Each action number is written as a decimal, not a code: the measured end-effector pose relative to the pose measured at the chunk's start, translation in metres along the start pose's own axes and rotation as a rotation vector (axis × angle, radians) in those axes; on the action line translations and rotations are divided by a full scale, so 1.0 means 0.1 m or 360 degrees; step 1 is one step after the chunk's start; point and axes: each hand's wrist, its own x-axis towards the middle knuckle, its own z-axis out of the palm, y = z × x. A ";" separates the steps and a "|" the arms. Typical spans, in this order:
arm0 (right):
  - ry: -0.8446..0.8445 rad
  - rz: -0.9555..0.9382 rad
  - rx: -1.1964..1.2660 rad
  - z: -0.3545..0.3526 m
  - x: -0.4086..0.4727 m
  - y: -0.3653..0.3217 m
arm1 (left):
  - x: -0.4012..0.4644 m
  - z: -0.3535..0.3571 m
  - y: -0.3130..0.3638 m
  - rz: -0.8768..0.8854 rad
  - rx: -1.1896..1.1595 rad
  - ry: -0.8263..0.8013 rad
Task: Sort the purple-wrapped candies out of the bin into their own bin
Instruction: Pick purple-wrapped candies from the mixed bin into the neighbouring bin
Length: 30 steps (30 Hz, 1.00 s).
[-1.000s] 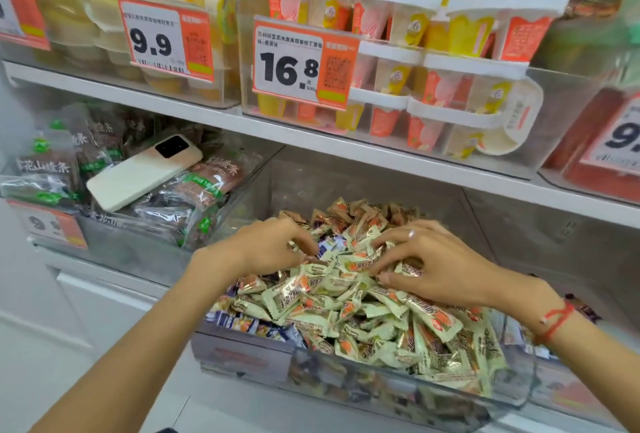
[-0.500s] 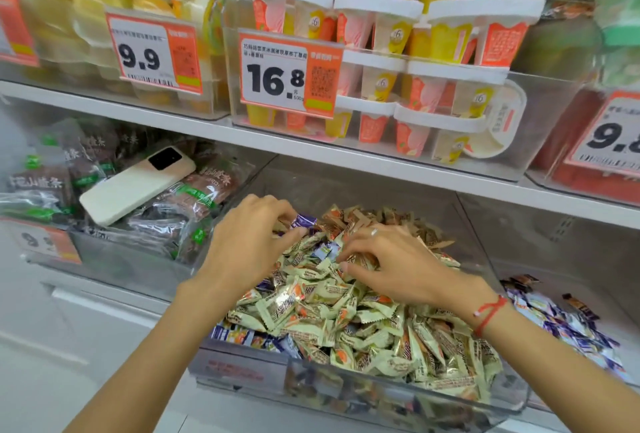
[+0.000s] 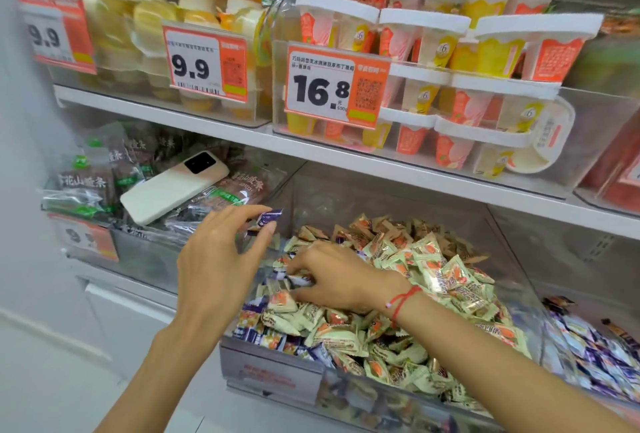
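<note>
A clear bin (image 3: 273,368) on the lower shelf is heaped with pale green and orange candies (image 3: 426,280), with purple-wrapped candies (image 3: 256,328) mixed in along its front left. My left hand (image 3: 221,259) is lifted above the bin's left side and pinches one purple candy (image 3: 266,219) between thumb and fingers. My right hand (image 3: 332,276) lies on the heap, its fingers curled round a purple and white candy (image 3: 299,280). To the right, a second bin holds purple-wrapped candies (image 3: 595,360).
A white phone (image 3: 173,188) lies on dark snack packets in the bin to the left (image 3: 138,245). The shelf above (image 3: 346,162) carries clear bins of pudding cups (image 3: 429,86) with orange price tags (image 3: 332,86). White floor lies at lower left.
My left hand has lifted out of the heap with a purple candy pinched in it. My right hand has shifted left and down into the pile. The camera has swung right.
</note>
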 end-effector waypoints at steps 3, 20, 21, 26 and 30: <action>0.0108 0.0059 -0.0003 -0.11 -0.05 0.08 | -0.02 0.00 0.01 -0.0124 -0.0108 -0.0036; 0.0151 0.0174 0.0142 -0.16 0.03 0.13 | -0.04 0.05 0.00 -0.0313 -0.0188 -0.0054; -0.0033 0.0160 0.0065 -0.12 0.13 0.09 | -0.04 0.05 0.01 -0.0319 -0.0193 -0.0061; -0.0395 0.0270 0.0167 -0.07 0.33 0.15 | -0.03 0.05 0.02 -0.0301 -0.0165 -0.0066; -0.0094 0.0225 0.0060 -0.05 0.26 0.09 | -0.03 0.03 0.04 -0.0288 -0.0148 -0.0074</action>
